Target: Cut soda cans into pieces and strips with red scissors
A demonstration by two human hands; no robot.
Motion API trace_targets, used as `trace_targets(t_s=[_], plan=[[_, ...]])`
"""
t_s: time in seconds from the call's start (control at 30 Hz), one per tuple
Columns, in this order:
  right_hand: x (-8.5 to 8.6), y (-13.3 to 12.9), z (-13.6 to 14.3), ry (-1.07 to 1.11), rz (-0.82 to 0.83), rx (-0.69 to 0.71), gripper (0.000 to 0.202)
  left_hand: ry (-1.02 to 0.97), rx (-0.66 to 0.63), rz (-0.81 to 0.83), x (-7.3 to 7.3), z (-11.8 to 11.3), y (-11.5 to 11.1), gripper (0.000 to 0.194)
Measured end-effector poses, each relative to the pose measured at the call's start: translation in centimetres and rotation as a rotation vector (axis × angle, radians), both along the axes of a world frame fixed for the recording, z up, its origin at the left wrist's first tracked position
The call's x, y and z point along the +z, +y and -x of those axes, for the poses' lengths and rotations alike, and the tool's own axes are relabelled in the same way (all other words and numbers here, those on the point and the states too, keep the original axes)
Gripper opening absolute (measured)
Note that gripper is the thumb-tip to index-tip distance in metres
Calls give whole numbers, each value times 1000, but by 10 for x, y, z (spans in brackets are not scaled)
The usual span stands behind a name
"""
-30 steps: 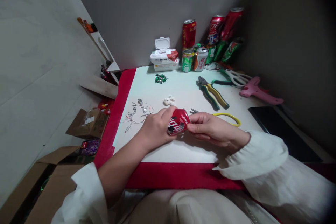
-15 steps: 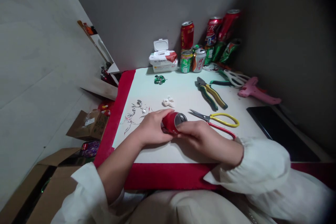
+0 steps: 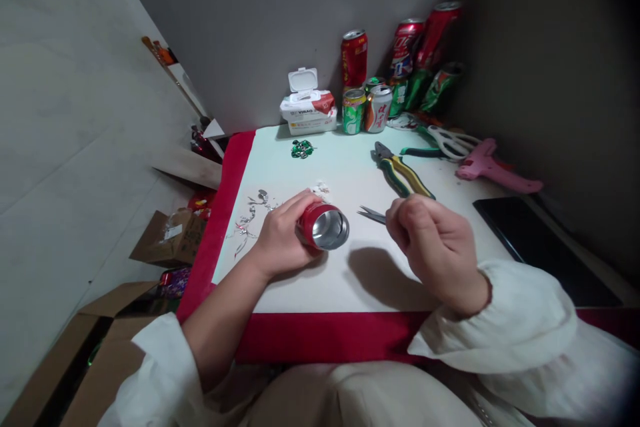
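My left hand [image 3: 285,233] is wrapped around a red drink can [image 3: 311,221], tilted so that its cut-open end and bare silver inside face me. Along the right side of that opening a silver edge appears partly separate from the wall. To the right, above the table, my right hand [image 3: 437,243] is closed in a fist, apart from the can. What its fingers hold, if anything, is hidden. Behind this hand lie scissors [image 3: 373,215]; only the blades show, and the handles are covered. A crumpled white wad [image 3: 321,189] rests just beyond the can.
Metal scraps [image 3: 246,221] lie on the left, and a green shiny cluster [image 3: 303,149] farther back. Pliers [image 3: 404,170], a pink glue gun [image 3: 497,167] and a black tablet-like slab [image 3: 540,247] occupy the right. Several cans [image 3: 354,110] and a wipes pack [image 3: 310,113] line the wall.
My right hand has come off the can and moved right and up, closing into a fist in front of the scissors. The can's open end now faces me more.
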State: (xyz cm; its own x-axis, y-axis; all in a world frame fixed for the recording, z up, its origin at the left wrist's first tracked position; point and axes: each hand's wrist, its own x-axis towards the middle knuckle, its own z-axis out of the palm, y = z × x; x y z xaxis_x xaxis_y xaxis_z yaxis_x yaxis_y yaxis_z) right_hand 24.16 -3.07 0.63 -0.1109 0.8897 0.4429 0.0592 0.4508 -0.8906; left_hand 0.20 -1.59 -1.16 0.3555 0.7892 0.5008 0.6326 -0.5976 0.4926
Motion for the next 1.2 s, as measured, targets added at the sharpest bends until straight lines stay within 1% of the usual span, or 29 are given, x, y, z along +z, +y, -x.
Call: trace_targets(t_s=[0.1, 0.23, 0.3, 0.4, 0.43, 0.5, 0.53, 0.57, 0.63, 0.67, 0.77, 0.9, 1.07, 1.13, 1.2], plan=[[-2, 3, 5, 36, 86, 29, 47, -13, -14, -17, -1, 0, 0, 64], [-5, 3, 7, 53, 49, 61, 44, -29, -24, -43, 1, -1, 0, 63], [-6, 1, 6, 41, -13, 78, 38, -31, -31, -59, 1, -1, -1, 61], [-6, -1, 5, -79, -171, 136, 19, -19, -32, -86, 1, 0, 0, 61], [-6, -2, 6, -141, -248, 182, 19, -17, -24, -103, 1, 0, 0, 61], [-6, -4, 9, -247, -387, 275, 28, -14, 4, -144, -2, 0, 0, 60], [-6, -5, 12, -281, -424, 303, 31, -11, 24, -166, -3, -1, 1, 60], [-6, -6, 15, -310, -422, 314, 32, -5, 44, -184, -5, -2, 1, 60], [-9, -8, 20, -367, -350, 313, 34, 20, 63, -201, -8, -5, 1, 59], [-10, -9, 23, -402, -307, 321, 31, 33, 61, -205, -9, -7, 1, 58], [-14, -9, 27, -498, -218, 374, 9, 59, 35, -216, -13, -11, 1, 52], [-17, -6, 27, -491, -161, 411, 16, 65, 33, -216, -16, -12, 0, 48], [-15, 2, 24, -422, -41, 490, 22, 57, 43, -238, -19, -13, -1, 54], [-14, 6, 22, -389, 50, 502, 27, 76, 50, -194, -18, -14, -1, 59], [-12, 9, 20, -333, 163, 505, 29, 105, 47, -87, -14, -14, -1, 63]])
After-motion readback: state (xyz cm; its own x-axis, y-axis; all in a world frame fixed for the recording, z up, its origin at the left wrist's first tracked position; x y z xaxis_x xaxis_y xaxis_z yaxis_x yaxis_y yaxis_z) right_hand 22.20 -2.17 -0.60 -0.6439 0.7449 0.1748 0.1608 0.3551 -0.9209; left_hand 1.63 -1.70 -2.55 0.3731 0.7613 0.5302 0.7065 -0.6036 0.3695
